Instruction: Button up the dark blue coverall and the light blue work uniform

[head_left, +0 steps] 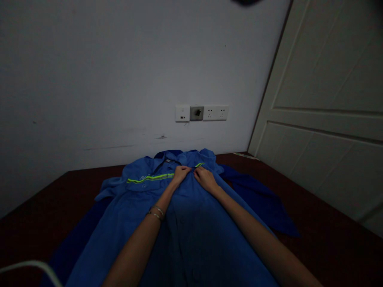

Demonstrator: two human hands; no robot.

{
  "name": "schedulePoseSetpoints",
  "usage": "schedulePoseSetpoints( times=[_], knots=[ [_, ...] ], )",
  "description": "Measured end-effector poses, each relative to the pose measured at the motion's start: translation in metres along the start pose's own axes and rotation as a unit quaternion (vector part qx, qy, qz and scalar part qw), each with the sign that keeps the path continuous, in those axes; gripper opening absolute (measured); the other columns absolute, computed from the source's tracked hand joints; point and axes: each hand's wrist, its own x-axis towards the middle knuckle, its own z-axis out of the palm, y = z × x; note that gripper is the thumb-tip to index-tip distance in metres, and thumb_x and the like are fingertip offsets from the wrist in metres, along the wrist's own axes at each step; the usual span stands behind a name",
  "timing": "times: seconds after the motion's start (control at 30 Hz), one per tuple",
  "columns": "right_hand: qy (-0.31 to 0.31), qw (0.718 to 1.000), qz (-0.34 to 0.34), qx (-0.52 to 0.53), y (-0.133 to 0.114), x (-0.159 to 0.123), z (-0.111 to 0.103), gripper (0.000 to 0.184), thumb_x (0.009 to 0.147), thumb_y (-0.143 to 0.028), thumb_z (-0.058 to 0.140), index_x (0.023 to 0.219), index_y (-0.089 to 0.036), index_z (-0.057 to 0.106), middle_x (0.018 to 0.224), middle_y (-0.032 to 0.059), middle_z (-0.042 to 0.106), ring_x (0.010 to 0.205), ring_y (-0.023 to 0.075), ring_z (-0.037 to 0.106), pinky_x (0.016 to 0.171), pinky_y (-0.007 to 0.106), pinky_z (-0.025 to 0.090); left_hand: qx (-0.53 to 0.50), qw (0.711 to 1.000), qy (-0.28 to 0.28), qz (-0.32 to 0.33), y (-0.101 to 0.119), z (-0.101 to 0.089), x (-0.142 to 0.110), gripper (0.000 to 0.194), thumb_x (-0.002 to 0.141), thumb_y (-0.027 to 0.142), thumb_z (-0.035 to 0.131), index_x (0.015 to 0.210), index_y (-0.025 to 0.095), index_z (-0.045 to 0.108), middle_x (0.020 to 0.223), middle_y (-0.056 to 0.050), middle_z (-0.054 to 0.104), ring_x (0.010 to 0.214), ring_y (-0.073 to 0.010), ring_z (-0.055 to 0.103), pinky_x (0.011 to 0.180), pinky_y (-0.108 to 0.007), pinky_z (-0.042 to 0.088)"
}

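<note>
Nearest my camera, a smooth white cable (32, 264) curves in at the lower left. Two thin metal bangles (156, 213) circle the left wrist. Ahead of me, a blue shirt (194, 223) lies spread out, soft and creased, with round buttons (182, 219) down its front. I have the left hand (182, 173) and right hand (206, 178) side by side on its upper front, fingertips closed, pinching the cloth. Pale lettering (143, 177) sits just above the flat yellow-green stripe (149, 179); I make out what looks like an N, the rest too faint to read. A collar label (168, 160) is too small for me. Beneath is a darker blue garment (260, 199), on a dark red surface (36, 195). Beyond, the scuffed, pale wall (104, 79) carries square-edged socket plates (215, 113); to the right stands a panelled door (323, 79).
</note>
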Motion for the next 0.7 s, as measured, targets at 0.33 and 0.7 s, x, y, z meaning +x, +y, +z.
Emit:
schedulePoseSetpoints(
  times=[0.33,0.7],
  knots=[
    [0.015,1.0,0.026,0.001,-0.008,0.003,-0.004,0.029,0.091,-0.03,0.029,0.098,-0.017,0.054,0.105,0.0096,0.056,0.091,0.0177,0.056,0.073,0.026,0.041,-0.012,0.998,-0.056,0.019,0.008,-0.015,0.007,0.019,0.066,0.025,0.06,0.072,0.01,0.071,0.067,-0.002,0.067,0.064,-0.0139,0.057,0.062,-0.023,0.042],
    [0.014,0.999,0.028,0.008,-0.007,0.001,0.0,0.029,0.092,-0.031,0.027,0.097,-0.018,0.052,0.106,0.0097,0.055,0.091,0.0181,0.056,0.072,0.027,0.041,0.022,0.996,-0.072,0.047,0.007,-0.017,0.011,0.021,0.065,0.026,0.059,0.072,0.01,0.071,0.068,-0.002,0.067,0.067,-0.0149,0.058,0.063,-0.023,0.043]
  ],
)
